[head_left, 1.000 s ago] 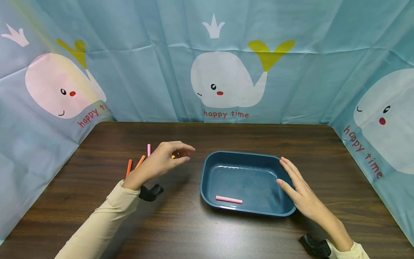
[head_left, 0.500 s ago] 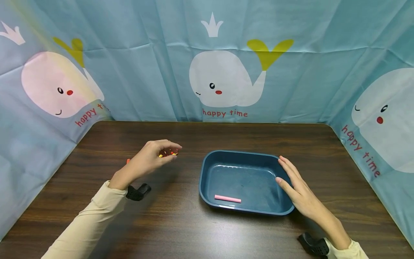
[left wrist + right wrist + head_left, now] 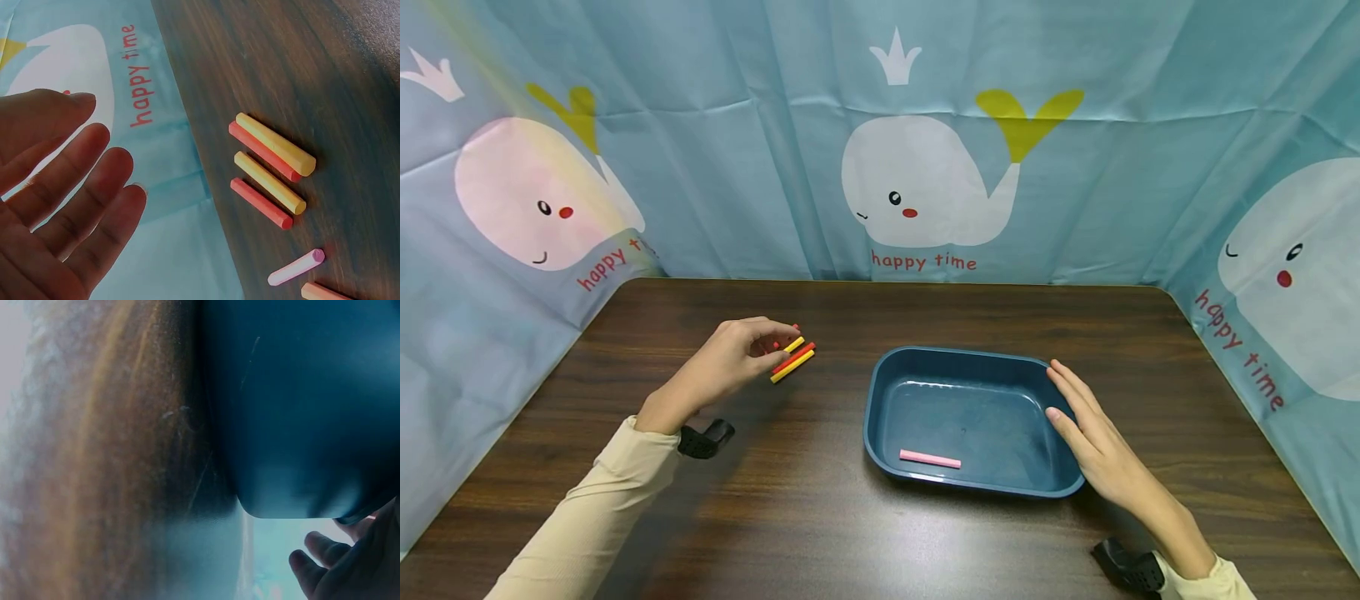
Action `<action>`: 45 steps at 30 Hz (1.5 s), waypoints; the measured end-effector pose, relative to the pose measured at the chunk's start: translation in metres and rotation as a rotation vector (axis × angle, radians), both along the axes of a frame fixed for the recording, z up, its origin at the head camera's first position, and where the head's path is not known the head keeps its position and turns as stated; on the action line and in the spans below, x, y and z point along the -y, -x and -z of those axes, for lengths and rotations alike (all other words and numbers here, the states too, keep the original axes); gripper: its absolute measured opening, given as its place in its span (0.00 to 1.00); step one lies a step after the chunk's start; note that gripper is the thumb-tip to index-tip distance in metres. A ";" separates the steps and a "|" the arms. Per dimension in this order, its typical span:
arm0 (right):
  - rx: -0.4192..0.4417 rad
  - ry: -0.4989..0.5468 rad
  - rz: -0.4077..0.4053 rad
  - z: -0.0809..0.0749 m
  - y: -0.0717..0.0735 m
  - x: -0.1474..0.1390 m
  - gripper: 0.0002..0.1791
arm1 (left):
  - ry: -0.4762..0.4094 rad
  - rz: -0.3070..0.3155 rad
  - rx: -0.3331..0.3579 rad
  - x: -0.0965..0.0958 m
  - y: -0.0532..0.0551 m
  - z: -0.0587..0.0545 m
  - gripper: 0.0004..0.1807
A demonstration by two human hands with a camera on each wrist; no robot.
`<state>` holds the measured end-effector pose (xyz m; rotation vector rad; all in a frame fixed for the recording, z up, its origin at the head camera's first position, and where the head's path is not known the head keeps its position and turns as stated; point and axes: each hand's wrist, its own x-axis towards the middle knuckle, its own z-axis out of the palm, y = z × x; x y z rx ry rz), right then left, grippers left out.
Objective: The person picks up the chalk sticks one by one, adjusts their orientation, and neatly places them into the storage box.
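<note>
My left hand point(image 3: 722, 358) hovers over several chalk sticks at the left, fingers extended and apart from them. Two yellow chalk sticks point(image 3: 275, 145) and two red chalk sticks point(image 3: 261, 204) lie roughly parallel in the left wrist view, one yellow against a red. Below them are a pink chalk stick point(image 3: 297, 267) and part of an orange chalk stick point(image 3: 324, 292), both hidden by the hand in the head view. My right hand point(image 3: 1101, 454) rests at the right rim of a blue tray point(image 3: 962, 417), thumb over the inside. Inside that tray, near its front left, lies another pink chalk stick point(image 3: 930, 459).
A dark wooden table point(image 3: 820, 533) carries everything. Behind it and at both sides hangs a light blue whale-print curtain point(image 3: 737, 200). Black wrist cameras sit at the left wrist point(image 3: 700, 442) and right wrist point(image 3: 1131, 567).
My left hand has moved left, now covering the orange and pink sticks in the head view and exposing the yellow and red ones. The right hand and the tray have stayed in place.
</note>
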<state>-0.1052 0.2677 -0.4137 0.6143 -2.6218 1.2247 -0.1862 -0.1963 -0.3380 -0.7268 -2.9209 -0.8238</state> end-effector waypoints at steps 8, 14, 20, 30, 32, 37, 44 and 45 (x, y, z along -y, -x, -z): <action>-0.026 -0.003 -0.015 0.000 0.000 0.000 0.32 | 0.038 -0.031 0.001 0.006 0.002 0.002 0.20; -0.001 -0.002 -0.021 0.001 0.000 -0.001 0.31 | 0.039 -0.042 0.005 0.014 0.003 0.004 0.19; 0.029 0.003 -0.032 0.002 0.000 -0.002 0.32 | 0.015 -0.059 0.027 0.022 0.007 0.005 0.19; 0.040 0.002 -0.034 0.002 0.000 -0.001 0.33 | 0.052 -0.121 0.049 0.037 0.014 0.013 0.20; 0.042 0.002 -0.034 0.003 0.000 -0.001 0.33 | 0.050 -0.140 0.073 0.040 0.014 0.015 0.20; 0.041 0.002 -0.033 0.002 0.000 -0.001 0.33 | 0.049 -0.171 0.102 0.045 0.017 0.020 0.20; 0.042 0.001 -0.030 0.001 0.000 -0.001 0.34 | 0.067 -0.189 0.101 0.053 0.025 0.026 0.20; 0.039 0.001 -0.029 0.001 0.001 -0.001 0.34 | 0.068 -0.190 0.108 0.054 0.026 0.026 0.20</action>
